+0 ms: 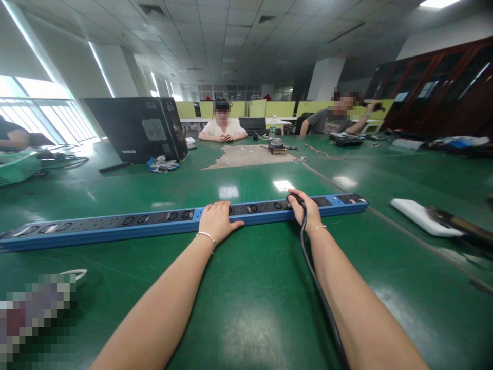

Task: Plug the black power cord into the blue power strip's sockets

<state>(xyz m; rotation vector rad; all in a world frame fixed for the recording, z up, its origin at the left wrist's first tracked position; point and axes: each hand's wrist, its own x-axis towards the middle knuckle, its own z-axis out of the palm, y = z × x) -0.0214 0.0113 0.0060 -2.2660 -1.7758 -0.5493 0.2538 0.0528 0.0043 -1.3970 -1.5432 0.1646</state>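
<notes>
A long blue power strip point(183, 222) with rows of black sockets lies across the green table in front of me. My left hand point(216, 222) grips it near the middle, fingers over its top and far side, thumb stretched along the near edge. Farther right along the strip, my right hand point(304, 208) is closed round the plug end of a black power cord point(316, 282). The plug point(296, 197) is at the strip's sockets, mostly covered by my fingers; I cannot tell whether it is inserted. From that hand the cord runs down beside my right forearm.
On the green table point(246, 308) stand a black computer case point(140, 128), gloves point(162, 164) and a bottle point(272, 127). A white object point(423, 218) lies at right, a pixelated item point(38, 313) at lower left. People sit across point(222, 126) and at far right point(333, 121).
</notes>
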